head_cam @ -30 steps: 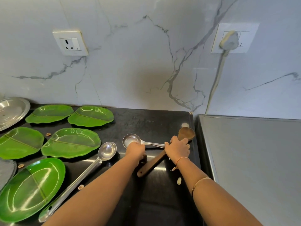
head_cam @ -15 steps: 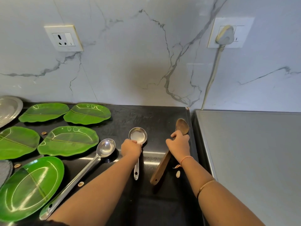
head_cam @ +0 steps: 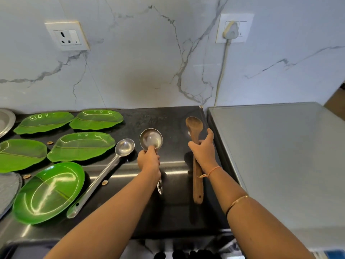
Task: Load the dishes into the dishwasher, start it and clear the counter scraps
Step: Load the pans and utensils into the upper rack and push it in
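Observation:
My left hand point(head_cam: 148, 159) grips a small steel ladle point(head_cam: 151, 140) just below its round bowl; the handle runs back under my forearm. My right hand point(head_cam: 203, 151) holds a wooden spoon point(head_cam: 194, 124) at the neck, its handle pointing straight toward me over the black counter point(head_cam: 168, 118). A long steel ladle point(head_cam: 124, 147) lies loose to the left. Several green leaf-shaped plates point(head_cam: 82, 146) and a round green plate point(head_cam: 48, 191) lie on the counter's left half. Small brown scraps point(head_cam: 105, 182) sit between them.
A grey appliance top point(head_cam: 280, 156) adjoins the counter on the right, with a cord up to a wall plug point(head_cam: 231, 29). Steel plates point(head_cam: 5, 120) sit at the far left edge. A marble wall with a socket point(head_cam: 68, 36) backs the counter.
Both utensils have been turned from lying crossed to pointing toward me, side by side. My hands have moved apart, each keeping its grip.

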`<state>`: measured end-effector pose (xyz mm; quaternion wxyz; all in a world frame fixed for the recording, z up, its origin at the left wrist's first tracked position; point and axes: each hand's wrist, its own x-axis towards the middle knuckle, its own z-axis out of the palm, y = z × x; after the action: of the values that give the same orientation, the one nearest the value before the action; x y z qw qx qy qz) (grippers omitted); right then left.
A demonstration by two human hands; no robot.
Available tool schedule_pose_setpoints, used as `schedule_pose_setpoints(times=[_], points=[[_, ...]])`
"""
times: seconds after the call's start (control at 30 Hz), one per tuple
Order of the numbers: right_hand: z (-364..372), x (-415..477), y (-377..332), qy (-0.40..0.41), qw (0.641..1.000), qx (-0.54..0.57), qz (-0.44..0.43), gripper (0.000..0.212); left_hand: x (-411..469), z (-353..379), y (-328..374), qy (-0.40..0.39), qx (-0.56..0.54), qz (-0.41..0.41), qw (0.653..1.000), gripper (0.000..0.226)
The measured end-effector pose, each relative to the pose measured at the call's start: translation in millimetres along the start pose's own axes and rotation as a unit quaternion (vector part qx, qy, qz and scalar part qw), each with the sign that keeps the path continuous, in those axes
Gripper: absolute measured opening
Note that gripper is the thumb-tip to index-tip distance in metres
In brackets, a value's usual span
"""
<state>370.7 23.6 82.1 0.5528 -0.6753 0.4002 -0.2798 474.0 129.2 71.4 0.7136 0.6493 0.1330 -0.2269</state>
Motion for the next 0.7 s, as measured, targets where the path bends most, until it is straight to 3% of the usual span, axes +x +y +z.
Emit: schedule_pose_setpoints(times=[0.13, 0.27, 0.4, 0.6, 0.7], points=[[-9.1, -62.5, 1.0, 0.036, 0.997, 0.066, 0.003, 0.073, -40.9, -37.5, -15.0, -0.052, -0.021, 0.042, 0.998, 0.015], [-19.6, -129.5, 2.1, 0.059, 0.989, 0.134, -0.027, 0.023, -88.4, -70.3, -32.1, -0.136, -0.027, 0.091, 0.986, 0.013], [-43.3, -196.6, 12.3, 0.099, 0.977, 0.186, -0.040, 0.034, -146.3, -99.5, -58.7, -0.241, 0.003, 0.113, 0.964, 0.014], [-100.8, -266.2, 29.9, 0.156, 0.971, 0.180, 0.014, 0.061, -210.8, -108.5, -94.1, -0.308, 0.044, 0.080, 0.947, 0.015], [-136.2, -298.5, 41.8, 0.176, 0.969, 0.173, 0.029, 0.058, -241.0, -105.0, -110.8, -0.338, 0.059, 0.065, 0.937, 0.011]])
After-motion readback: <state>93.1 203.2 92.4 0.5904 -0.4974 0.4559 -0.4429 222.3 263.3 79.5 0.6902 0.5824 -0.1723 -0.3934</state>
